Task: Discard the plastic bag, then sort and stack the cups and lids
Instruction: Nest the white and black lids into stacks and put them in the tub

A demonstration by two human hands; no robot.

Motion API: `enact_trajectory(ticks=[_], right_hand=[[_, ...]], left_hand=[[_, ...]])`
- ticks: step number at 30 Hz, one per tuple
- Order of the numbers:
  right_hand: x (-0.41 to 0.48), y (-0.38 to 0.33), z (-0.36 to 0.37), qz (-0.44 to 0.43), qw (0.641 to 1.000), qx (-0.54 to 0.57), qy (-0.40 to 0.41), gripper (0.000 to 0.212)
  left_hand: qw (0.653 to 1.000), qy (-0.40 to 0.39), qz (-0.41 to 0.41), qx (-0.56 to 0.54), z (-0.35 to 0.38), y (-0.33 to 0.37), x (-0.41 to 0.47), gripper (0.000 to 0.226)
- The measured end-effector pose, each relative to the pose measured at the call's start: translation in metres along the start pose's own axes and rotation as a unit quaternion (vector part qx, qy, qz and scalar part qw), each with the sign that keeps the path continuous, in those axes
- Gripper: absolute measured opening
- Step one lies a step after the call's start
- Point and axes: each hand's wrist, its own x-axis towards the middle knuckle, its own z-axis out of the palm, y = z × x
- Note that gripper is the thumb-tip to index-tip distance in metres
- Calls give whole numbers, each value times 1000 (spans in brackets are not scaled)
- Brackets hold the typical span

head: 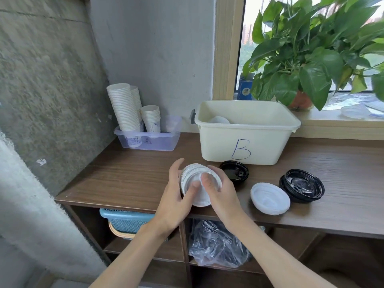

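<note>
Both hands hold a tilted stack of white lids [192, 179] above the front of the wooden counter [128, 179]. My left hand [176, 200] grips its left side, and my right hand [220, 192] grips its right side with the thumb on the top lid. A second pile of white lids [269, 198] lies to the right. Black lids sit in two piles, one [234, 172] just behind my right hand, the other [301, 185] further right. Stacked paper cups [124, 107] stand in a clear tray [149, 140] at the back left. A crumpled clear plastic bag [216, 244] lies on the shelf below.
A cream bin marked B [245, 132] stands behind the lids with a white item inside. A potted plant [307, 59] fills the window sill at the right. A blue basket [126, 221] sits on the lower left shelf. A concrete wall borders the left.
</note>
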Motion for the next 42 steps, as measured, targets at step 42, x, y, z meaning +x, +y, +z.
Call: enact_trajectory(ticks=[42], right_hand=[[13, 16, 5, -71, 994, -47, -62, 49]], left_hand=[[996, 22, -8, -81, -3, -14, 13, 56]])
